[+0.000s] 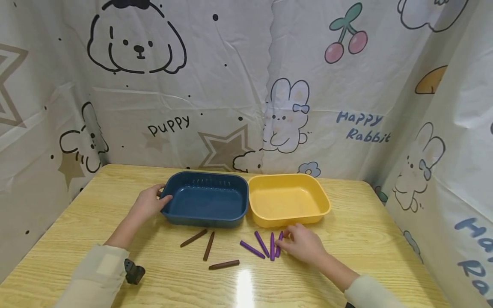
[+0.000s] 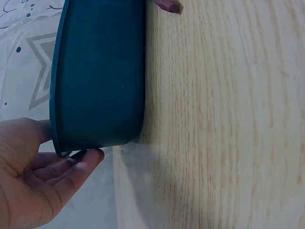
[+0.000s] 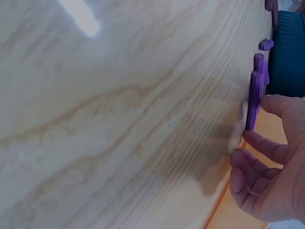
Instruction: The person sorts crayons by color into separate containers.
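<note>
My left hand [image 1: 148, 201] grips the left end of a dark blue basket [image 1: 204, 222], thumb over the rim and fingers outside, as the left wrist view [image 2: 28, 176] also shows. Several purple crayons lie in front of a yellow basket [image 1: 289, 221]. The rightmost purple crayon [image 1: 280, 239] is pinched between thumb and index finger of my right hand [image 1: 304, 244]; it lies along the tabletop. Beside it is another purple crayon [image 1: 272, 247], with two more, one of them a slanted crayon [image 1: 252, 249], farther left. In the right wrist view, my right hand [image 3: 271, 167] has its other fingers curled loosely.
Three brown crayons lie in front of the blue basket: one upper left [image 1: 194, 238], one in the middle [image 1: 209, 246], and one nearer [image 1: 224, 265]. Both baskets stand side by side on the wooden table [image 1: 173, 282]. A printed curtain [image 1: 231, 85] surrounds the back and sides.
</note>
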The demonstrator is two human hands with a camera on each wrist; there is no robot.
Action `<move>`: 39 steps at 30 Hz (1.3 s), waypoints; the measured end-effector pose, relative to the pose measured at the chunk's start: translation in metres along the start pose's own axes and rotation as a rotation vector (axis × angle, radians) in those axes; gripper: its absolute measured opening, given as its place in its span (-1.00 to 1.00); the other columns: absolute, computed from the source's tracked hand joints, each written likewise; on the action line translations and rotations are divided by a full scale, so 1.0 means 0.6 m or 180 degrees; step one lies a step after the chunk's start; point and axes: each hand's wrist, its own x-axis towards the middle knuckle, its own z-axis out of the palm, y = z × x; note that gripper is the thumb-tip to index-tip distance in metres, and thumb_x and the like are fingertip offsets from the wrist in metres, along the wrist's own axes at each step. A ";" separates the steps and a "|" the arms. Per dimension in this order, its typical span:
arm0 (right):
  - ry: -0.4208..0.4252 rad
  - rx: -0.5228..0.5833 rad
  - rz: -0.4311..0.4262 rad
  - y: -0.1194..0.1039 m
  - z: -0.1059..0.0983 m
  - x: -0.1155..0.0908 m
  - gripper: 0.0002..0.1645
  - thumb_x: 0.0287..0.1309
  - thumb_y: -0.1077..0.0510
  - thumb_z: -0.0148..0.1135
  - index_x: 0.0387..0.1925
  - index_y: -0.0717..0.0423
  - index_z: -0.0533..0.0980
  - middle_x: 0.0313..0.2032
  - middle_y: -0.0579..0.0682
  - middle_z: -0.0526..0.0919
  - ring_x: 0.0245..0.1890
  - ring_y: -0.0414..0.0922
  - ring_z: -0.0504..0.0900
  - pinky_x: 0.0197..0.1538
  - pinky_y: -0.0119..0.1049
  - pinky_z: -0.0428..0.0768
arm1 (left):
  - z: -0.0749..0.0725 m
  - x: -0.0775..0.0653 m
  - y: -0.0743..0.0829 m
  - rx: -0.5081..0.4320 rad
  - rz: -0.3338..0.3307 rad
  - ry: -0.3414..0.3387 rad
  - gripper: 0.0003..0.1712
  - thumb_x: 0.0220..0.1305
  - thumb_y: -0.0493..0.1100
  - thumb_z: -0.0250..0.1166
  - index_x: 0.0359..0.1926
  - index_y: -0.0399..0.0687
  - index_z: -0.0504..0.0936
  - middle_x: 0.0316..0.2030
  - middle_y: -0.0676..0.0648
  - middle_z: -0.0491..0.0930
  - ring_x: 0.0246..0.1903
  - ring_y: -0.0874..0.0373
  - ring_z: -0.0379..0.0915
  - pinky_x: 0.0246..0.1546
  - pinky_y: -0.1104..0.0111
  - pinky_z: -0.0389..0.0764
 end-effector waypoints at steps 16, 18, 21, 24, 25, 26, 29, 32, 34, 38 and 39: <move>-0.0074 0.0024 -0.0064 -0.011 0.004 -0.003 -0.74 -0.09 0.05 0.35 -0.30 0.05 0.58 -0.52 -0.11 0.40 -0.55 -0.21 0.32 -0.51 -0.35 0.28 | 0.002 0.005 -0.006 -0.0003 0.0056 0.0051 -0.37 0.28 -0.19 0.13 0.26 -0.49 0.23 -0.07 -0.51 0.50 -0.12 -0.28 0.49 -0.21 0.06 0.54; -0.0033 0.0061 -0.0088 -0.009 0.006 -0.005 -0.74 -0.07 0.05 0.36 -0.30 0.05 0.59 -0.53 -0.11 0.41 -0.55 -0.21 0.32 -0.50 -0.36 0.28 | 0.001 0.005 -0.006 0.0003 0.0070 0.0051 -0.38 0.26 -0.22 0.13 0.25 -0.50 0.23 -0.08 -0.50 0.50 -0.15 -0.26 0.50 -0.24 0.08 0.54; 0.0023 0.0116 -0.0128 -0.008 0.005 -0.007 -0.77 -0.06 0.07 0.37 -0.31 0.06 0.60 -0.54 -0.12 0.42 -0.55 -0.23 0.32 -0.49 -0.37 0.28 | 0.001 0.005 -0.007 0.0006 0.0079 0.0053 -0.39 0.24 -0.26 0.11 0.25 -0.51 0.23 -0.10 -0.50 0.51 -0.20 -0.22 0.51 -0.30 0.12 0.54; 0.0062 0.0148 -0.0153 -0.005 0.004 -0.010 -0.83 -0.05 0.12 0.37 -0.35 0.04 0.61 -0.54 -0.15 0.43 -0.54 -0.25 0.34 -0.46 -0.38 0.31 | 0.002 0.004 -0.007 0.0004 0.0057 0.0062 -0.40 0.23 -0.28 0.10 0.25 -0.51 0.23 -0.10 -0.51 0.50 -0.23 -0.21 0.52 -0.34 0.16 0.53; 0.0066 0.0148 -0.0150 -0.004 0.004 -0.010 -0.85 -0.05 0.13 0.36 -0.36 0.03 0.62 -0.54 -0.15 0.44 -0.53 -0.26 0.35 -0.45 -0.38 0.32 | 0.003 0.004 -0.007 0.0001 0.0044 0.0066 -0.40 0.23 -0.28 0.09 0.25 -0.50 0.23 -0.10 -0.51 0.50 -0.23 -0.20 0.52 -0.35 0.17 0.52; 0.0075 0.0140 -0.0155 -0.004 0.004 -0.011 -0.87 -0.05 0.14 0.36 -0.37 0.02 0.62 -0.54 -0.16 0.45 -0.52 -0.27 0.37 -0.44 -0.37 0.33 | 0.004 0.003 -0.006 -0.0007 0.0029 0.0071 -0.40 0.23 -0.29 0.08 0.25 -0.50 0.23 -0.10 -0.51 0.50 -0.23 -0.20 0.51 -0.35 0.18 0.52; 0.0091 0.0108 -0.0168 -0.002 0.004 -0.012 -0.90 -0.05 0.16 0.36 -0.39 0.00 0.63 -0.54 -0.19 0.47 -0.51 -0.28 0.38 -0.43 -0.38 0.35 | 0.006 0.002 -0.005 -0.0018 -0.0001 0.0066 -0.41 0.24 -0.29 0.06 0.26 -0.50 0.22 -0.09 -0.51 0.49 -0.26 -0.17 0.52 -0.38 0.21 0.51; 0.0092 0.0054 -0.0208 -0.003 0.002 -0.014 -0.90 -0.05 0.15 0.37 -0.39 -0.01 0.63 -0.56 -0.20 0.45 -0.54 -0.29 0.36 -0.45 -0.40 0.33 | 0.006 0.002 -0.004 -0.0017 -0.0018 0.0058 -0.41 0.24 -0.29 0.06 0.26 -0.49 0.22 -0.08 -0.51 0.49 -0.28 -0.14 0.52 -0.40 0.23 0.50; 0.0084 0.0004 -0.0231 -0.005 -0.001 -0.015 -0.90 -0.05 0.15 0.37 -0.39 -0.02 0.64 -0.57 -0.22 0.42 -0.56 -0.30 0.33 -0.48 -0.42 0.30 | 0.006 0.001 -0.003 -0.0006 -0.0027 0.0054 -0.41 0.24 -0.28 0.05 0.26 -0.49 0.22 -0.08 -0.51 0.49 -0.29 -0.14 0.52 -0.41 0.24 0.50; 0.0062 -0.0050 -0.0270 -0.009 -0.010 -0.016 -0.88 -0.05 0.14 0.36 -0.37 -0.03 0.65 -0.59 -0.22 0.40 -0.58 -0.30 0.31 -0.51 -0.44 0.27 | 0.006 -0.001 -0.002 -0.0009 -0.0055 0.0072 -0.41 0.24 -0.27 0.05 0.27 -0.47 0.22 -0.07 -0.51 0.49 -0.31 -0.12 0.53 -0.42 0.24 0.50; 0.0054 -0.0052 -0.0274 -0.009 -0.013 -0.017 -0.88 -0.05 0.14 0.36 -0.36 -0.03 0.65 -0.59 -0.22 0.40 -0.58 -0.30 0.31 -0.51 -0.44 0.27 | 0.006 -0.001 -0.002 -0.0027 -0.0073 0.0064 -0.40 0.24 -0.27 0.05 0.27 -0.46 0.22 -0.07 -0.51 0.49 -0.33 -0.10 0.53 -0.43 0.25 0.49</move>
